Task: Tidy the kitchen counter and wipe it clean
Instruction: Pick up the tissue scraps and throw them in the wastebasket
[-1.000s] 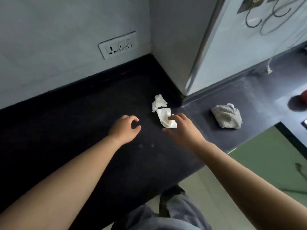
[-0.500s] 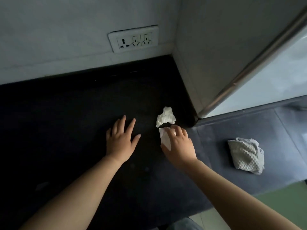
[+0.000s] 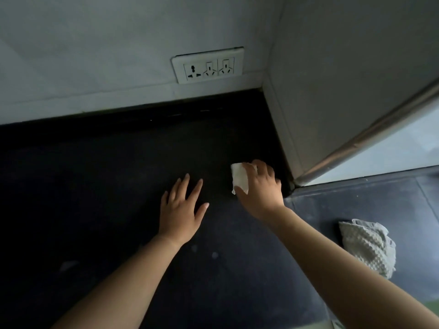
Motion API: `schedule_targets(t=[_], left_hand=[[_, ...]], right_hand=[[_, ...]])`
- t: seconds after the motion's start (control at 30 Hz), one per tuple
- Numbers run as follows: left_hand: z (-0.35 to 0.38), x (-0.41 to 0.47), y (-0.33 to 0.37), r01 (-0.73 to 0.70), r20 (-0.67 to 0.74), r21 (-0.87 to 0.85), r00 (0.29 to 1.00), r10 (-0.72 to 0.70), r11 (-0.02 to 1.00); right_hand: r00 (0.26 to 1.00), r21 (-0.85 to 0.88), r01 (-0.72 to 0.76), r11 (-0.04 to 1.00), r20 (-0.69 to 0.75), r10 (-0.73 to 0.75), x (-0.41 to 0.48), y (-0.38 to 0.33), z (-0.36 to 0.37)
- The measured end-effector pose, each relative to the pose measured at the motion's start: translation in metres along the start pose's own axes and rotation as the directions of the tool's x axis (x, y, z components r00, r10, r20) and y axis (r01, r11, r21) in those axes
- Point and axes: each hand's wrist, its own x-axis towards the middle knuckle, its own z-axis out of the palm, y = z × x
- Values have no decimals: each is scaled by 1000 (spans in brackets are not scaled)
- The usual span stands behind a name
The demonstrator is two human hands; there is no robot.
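Observation:
On the dark kitchen counter (image 3: pixel 95 186), my right hand (image 3: pixel 260 191) is closed over crumpled white tissue paper (image 3: pixel 239 178) near the corner where the wall meets a grey cabinet side. The paper shows at the hand's left edge; any second scrap is hidden under the fingers. My left hand (image 3: pixel 181 208) lies flat on the counter with fingers spread, holding nothing, a short way left of the right hand. A crumpled white waffle cloth (image 3: pixel 368 248) lies on the counter at the right.
A white socket plate (image 3: pixel 208 65) sits on the back wall just above the counter. A grey cabinet side (image 3: pixel 344 79) with a metal edge strip (image 3: pixel 370 136) stands at the right. Two small pale spots (image 3: pixel 204 251) mark the counter near my left wrist.
My right hand has moved forward toward the corner and closed over the tissue paper; the separate scrap no longer shows. My left hand stays flat. The view has shifted closer.

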Motion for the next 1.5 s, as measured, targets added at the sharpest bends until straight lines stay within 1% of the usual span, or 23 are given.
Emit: schedule_targets(t=[0.17,0.27,0.37,0.47,0.63,0.73,0.87,0.93,1.07,1.17,1.23,1.3,1.4,1.5], left_hand=[[2,-1,-1,1,-6,-20,1000,-1,1000],[1,-1,-2,0,-6,-16,1000,0,1000],[0,-1,-1,-1,-5,-14,1000,1,1000],[1,-1,-1,-9,-4,-18,1000,9,1000],[-1,0,-2,-17,10,-23,1000,17,1000],[-3,0,-3,-30,3,-48,1000,30,998],[-6,3,-10,-76,3,-105,997,77,992],[-12,6,-14,-115,14,-98,993,116,989],[-28,12,-21,-176,118,-96,975,186,980],[-45,8,-20,-269,120,-173,949,291,948],[-57,-1,-12,-336,123,-258,919,375,906],[-68,-18,2,-396,138,-331,878,459,857],[-76,-54,23,-476,189,-418,788,586,774],[-72,-102,44,-466,257,-558,690,677,687]], right_hand=[[999,27,43,999,16,-44,9,5,10],[997,14,74,997,34,-74,8,3,13],[993,-22,106,994,47,-105,-8,5,16],[994,-42,108,993,37,-106,-33,13,20],[998,-119,52,992,32,-48,-71,21,28],[1000,-130,-13,991,25,17,-84,17,34],[996,-9,-87,996,-28,87,-99,6,40],[986,88,-152,984,-58,158,-107,3,41],[919,325,-329,887,-108,380,-128,-6,33],[860,411,-369,834,-189,474,-156,-14,22],[801,439,-413,798,-242,548,-181,-21,16],[740,459,-455,763,-281,611,-210,-28,15],[631,531,-504,682,-313,710,-261,-41,19],[526,582,-557,592,-305,794,-319,-57,30]])
